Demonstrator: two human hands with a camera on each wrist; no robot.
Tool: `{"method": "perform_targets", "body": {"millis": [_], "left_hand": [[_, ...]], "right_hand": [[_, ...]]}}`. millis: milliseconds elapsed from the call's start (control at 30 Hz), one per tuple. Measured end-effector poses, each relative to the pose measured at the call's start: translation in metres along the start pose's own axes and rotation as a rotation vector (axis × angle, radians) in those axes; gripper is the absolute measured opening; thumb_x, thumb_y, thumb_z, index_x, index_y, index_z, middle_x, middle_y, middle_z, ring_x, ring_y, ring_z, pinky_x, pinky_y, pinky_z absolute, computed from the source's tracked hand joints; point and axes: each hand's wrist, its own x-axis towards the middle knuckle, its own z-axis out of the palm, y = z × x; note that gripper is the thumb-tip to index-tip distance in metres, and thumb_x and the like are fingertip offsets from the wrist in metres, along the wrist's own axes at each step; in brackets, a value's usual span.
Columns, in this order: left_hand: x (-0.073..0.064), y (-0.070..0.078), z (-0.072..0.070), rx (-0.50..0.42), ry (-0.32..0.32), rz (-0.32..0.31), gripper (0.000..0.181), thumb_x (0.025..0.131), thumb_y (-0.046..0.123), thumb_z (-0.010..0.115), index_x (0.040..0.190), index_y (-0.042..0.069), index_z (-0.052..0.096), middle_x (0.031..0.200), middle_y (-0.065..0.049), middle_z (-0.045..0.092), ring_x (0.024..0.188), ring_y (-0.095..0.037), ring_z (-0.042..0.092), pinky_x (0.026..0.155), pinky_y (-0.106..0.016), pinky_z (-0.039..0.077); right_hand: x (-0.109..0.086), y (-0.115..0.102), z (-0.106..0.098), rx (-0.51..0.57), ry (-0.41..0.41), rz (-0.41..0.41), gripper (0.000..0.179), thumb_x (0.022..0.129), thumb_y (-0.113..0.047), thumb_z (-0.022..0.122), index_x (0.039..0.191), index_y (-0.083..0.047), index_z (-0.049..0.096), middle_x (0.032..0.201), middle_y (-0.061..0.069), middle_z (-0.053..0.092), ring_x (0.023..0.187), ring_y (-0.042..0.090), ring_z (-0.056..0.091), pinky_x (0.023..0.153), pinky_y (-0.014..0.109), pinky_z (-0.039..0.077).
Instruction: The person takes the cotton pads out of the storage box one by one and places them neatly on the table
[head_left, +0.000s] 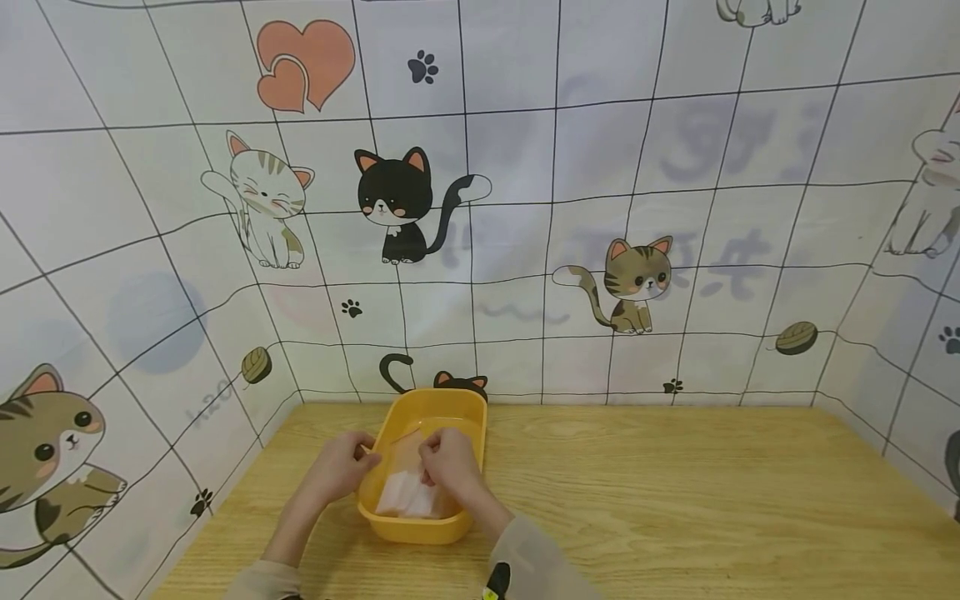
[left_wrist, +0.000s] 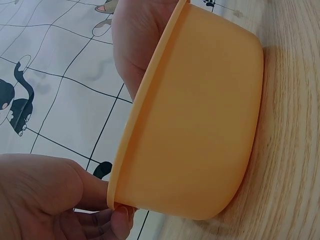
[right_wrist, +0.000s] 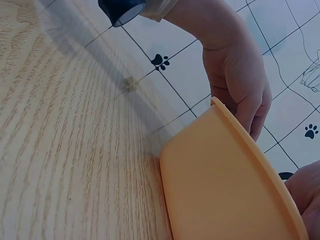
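Below the cat-patterned wall (head_left: 517, 167), on the wooden table (head_left: 675, 492), a yellow tub (head_left: 422, 531) is held by one hand and reached into by the other.

The tub is set on the table's left part; the table is bounded behind by the wall, with wide room left to the tub's right and a narrower strip to its left. The left hand (head_left: 341, 468) is brought in from the near side, and the tub's left rim is pinched in its fingers. The right hand (head_left: 453, 467) is angled over the right rim, fingers bent inward; whether anything is grasped there cannot be told. White packets (head_left: 408, 497) and a peach sheet (head_left: 406, 454) are seen inside.
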Motion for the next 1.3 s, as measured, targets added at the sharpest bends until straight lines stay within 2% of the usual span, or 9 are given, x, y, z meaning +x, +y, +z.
{"method": "perform_targets", "body": {"millis": [200,533,967,1300], "left_hand": [[0.0,0.001,0.0,-0.003,-0.008,-0.012,0.011,0.091,0.0,0.068,0.1,-0.007,0.069,0.071,-0.004,0.06,0.063,-0.016,0.054,0.056,-0.031,0.048],[0.0,0.002,0.001,0.009,-0.016,-0.029,0.011,0.091,0.0,0.068,0.101,-0.006,0.069,0.073,-0.005,0.06,0.064,-0.016,0.054,0.057,-0.031,0.048],[0.0,0.004,-0.001,0.036,-0.02,-0.037,0.014,0.092,0.001,0.068,0.103,-0.007,0.068,0.076,-0.007,0.062,0.067,-0.017,0.057,0.058,-0.032,0.05],[0.001,0.004,0.0,0.038,-0.018,-0.034,0.012,0.092,0.001,0.067,0.101,-0.007,0.067,0.075,-0.006,0.061,0.067,-0.017,0.055,0.058,-0.032,0.049]], "right_hand": [[-0.002,-0.002,-0.003,0.029,0.007,0.009,0.011,0.096,0.0,0.061,0.091,0.006,0.069,0.06,0.006,0.061,0.047,0.01,0.055,0.047,0.022,0.049],[-0.007,-0.006,-0.008,0.124,0.006,-0.023,0.011,0.098,0.0,0.061,0.094,0.008,0.067,0.067,0.008,0.062,0.052,0.011,0.057,0.049,0.023,0.052],[-0.01,-0.005,-0.018,0.152,-0.029,-0.017,0.012,0.101,-0.006,0.06,0.098,0.005,0.066,0.068,0.005,0.061,0.054,0.011,0.056,0.051,0.021,0.05],[-0.013,-0.005,-0.024,0.168,-0.024,0.003,0.014,0.101,-0.009,0.061,0.101,0.004,0.066,0.072,0.006,0.062,0.056,0.012,0.056,0.053,0.021,0.05]]}}
